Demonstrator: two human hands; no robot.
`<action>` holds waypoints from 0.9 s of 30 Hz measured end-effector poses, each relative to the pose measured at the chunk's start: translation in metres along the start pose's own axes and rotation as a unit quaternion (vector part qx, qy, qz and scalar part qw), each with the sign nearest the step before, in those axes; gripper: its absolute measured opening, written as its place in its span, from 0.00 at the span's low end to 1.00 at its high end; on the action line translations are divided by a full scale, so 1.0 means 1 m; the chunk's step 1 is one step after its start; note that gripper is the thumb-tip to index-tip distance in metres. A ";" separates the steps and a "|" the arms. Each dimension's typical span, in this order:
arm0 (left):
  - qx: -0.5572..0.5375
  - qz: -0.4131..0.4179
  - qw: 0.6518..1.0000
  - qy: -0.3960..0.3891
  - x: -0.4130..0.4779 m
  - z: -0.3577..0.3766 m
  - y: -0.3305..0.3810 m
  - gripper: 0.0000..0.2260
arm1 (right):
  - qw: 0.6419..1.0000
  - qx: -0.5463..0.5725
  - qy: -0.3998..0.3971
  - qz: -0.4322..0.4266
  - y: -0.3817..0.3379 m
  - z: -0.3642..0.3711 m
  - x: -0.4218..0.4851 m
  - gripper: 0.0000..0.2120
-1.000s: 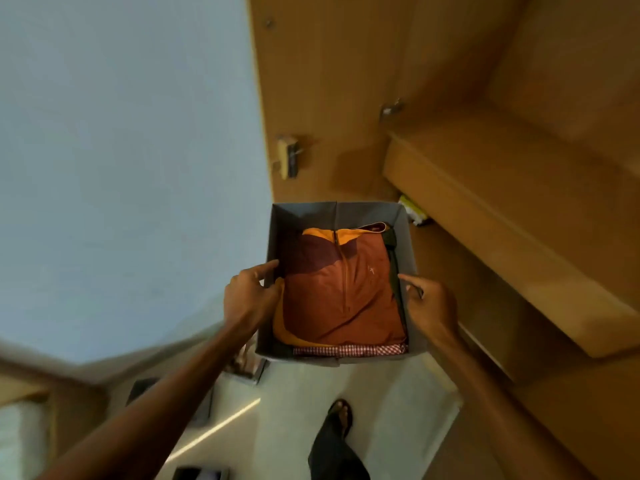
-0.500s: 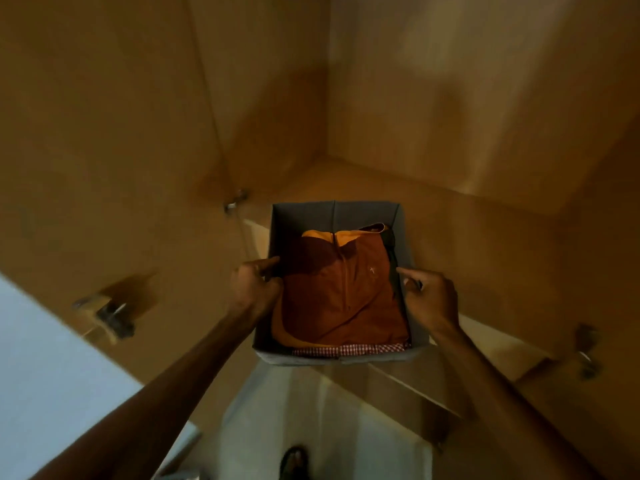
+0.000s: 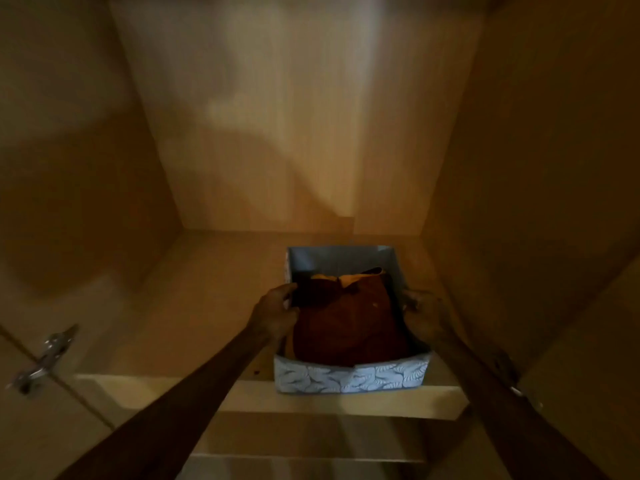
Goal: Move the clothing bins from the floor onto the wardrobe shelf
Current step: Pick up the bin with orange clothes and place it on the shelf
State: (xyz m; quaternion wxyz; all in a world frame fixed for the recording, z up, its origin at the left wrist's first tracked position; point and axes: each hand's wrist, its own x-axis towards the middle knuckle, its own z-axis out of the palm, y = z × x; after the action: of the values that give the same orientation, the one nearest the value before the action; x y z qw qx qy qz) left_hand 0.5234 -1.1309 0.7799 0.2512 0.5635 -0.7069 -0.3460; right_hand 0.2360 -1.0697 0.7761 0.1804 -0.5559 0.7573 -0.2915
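Note:
A grey fabric bin [image 3: 351,378] with a white leaf pattern on its front sits on the wooden wardrobe shelf [image 3: 194,306], toward the shelf's right side. Its front wall is level with the shelf's front edge. Folded clothes fill it, with a rust-orange garment [image 3: 349,323] on top. My left hand [image 3: 275,311] grips the bin's left wall, thumb inside. My right hand [image 3: 420,315] grips the right wall.
The wardrobe's back panel [image 3: 277,133] and side walls enclose the shelf. A metal hinge [image 3: 43,358] sits on the open left door, and another hinge [image 3: 519,391] shows at lower right. The shelf's left half lies bare beside the bin. A lower shelf shows beneath.
The bin has gone forward and down from mid-air onto the wardrobe shelf, both hands still on its sides. The view now looks straight into the compartment.

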 end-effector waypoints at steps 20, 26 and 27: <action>0.144 0.225 0.962 0.052 0.049 0.100 0.009 0.36 | 0.979 -0.147 0.115 -0.077 0.054 0.005 0.023 0.47; 0.299 0.244 0.922 0.020 0.045 0.108 -0.008 0.46 | 0.969 -0.232 0.069 -0.045 0.078 0.024 0.021 0.51; 0.308 0.242 0.920 0.008 0.048 0.107 -0.004 0.47 | 0.966 -0.244 0.062 -0.050 0.079 0.022 0.025 0.52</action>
State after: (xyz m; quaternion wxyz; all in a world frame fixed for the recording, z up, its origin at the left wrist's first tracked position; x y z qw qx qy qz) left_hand 0.4346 -1.1555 0.7069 0.1475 0.4273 -0.8913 -0.0350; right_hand 0.1835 -1.0816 0.7097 -0.0234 -0.6012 0.7863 -0.1406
